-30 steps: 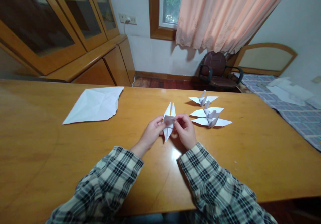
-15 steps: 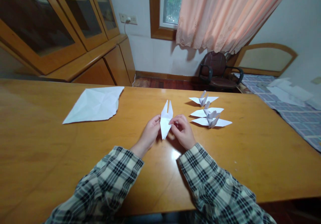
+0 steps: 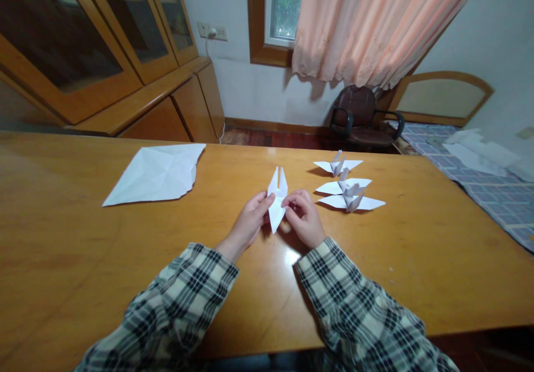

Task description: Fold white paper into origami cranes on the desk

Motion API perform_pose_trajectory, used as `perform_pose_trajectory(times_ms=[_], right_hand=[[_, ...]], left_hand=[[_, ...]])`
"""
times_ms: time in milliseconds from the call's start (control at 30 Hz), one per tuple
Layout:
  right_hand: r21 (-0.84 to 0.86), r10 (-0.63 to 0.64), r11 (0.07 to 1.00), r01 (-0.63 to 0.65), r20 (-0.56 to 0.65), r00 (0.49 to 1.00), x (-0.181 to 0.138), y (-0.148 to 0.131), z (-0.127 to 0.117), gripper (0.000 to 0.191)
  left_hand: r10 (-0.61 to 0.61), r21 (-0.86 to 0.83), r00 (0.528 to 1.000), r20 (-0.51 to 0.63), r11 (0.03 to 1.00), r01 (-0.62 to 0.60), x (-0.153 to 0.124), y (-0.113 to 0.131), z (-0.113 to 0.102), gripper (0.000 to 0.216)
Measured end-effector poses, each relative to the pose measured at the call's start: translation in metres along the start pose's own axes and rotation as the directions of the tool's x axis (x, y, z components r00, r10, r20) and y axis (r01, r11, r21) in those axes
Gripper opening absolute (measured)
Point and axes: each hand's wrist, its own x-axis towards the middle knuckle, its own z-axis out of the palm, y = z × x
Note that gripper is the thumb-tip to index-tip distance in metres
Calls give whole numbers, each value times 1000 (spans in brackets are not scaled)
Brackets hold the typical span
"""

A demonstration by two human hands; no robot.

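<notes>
Both my hands pinch a half-folded white paper figure just above the wooden table. It is a long diamond with two narrow points at its far end. My left hand grips its left edge with thumb and fingers closed. My right hand holds its right edge, fingers curled together. Three finished white paper cranes lie just right of my hands: one crane farthest, a second crane in the middle, and a third crane nearest my right hand.
A creased white sheet lies flat at the table's left back. Behind the table are a wooden cabinet, a dark office chair, a peach curtain and a bed with white papers.
A flap across the figure's middle has been folded flat, so it now reads as a plain diamond. My hands stayed in nearly the same place.
</notes>
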Motion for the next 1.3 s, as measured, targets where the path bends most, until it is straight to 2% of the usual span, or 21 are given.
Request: perform_pose_trajectory(times_ms=[167, 267, 367, 467, 667, 833, 1067, 1300], right_hand=[[38, 2, 999, -1, -17, 1000, 0, 2, 1, 10], [138, 111, 985, -102, -63, 992, -1, 6, 4, 5], [248, 220, 948, -198, -62, 974, -1, 10, 7, 16], [225, 248, 946, -232, -44, 968, -1, 11, 8, 26], [115, 233, 967, -225, -60, 971, 0, 11, 6, 34], [3, 168, 986, -169, -50, 984, 2, 9, 5, 39], [14, 133, 991, -132, -65, 989, 3, 8, 4, 39], [0, 98, 995, -98, -88, 991, 4, 7, 4, 40]], left_hand=[[12, 45, 1000, 12, 999, -12, 1, -1, 0, 48], [40, 47, 999, 19, 998, -41, 1, -2, -1, 47], [78, 83, 996, 31, 993, -81, 1, -4, -2, 45], [137, 135, 989, 48, 981, -142, 2, -5, -2, 45], [188, 238, 978, 91, 949, -205, 2, -8, -3, 50], [194, 276, 974, 113, 936, -219, 0, -8, -3, 43], [184, 275, 971, 153, 936, -220, 0, -10, -4, 41], [193, 332, 973, 128, 916, -226, 0, -13, -6, 36]])
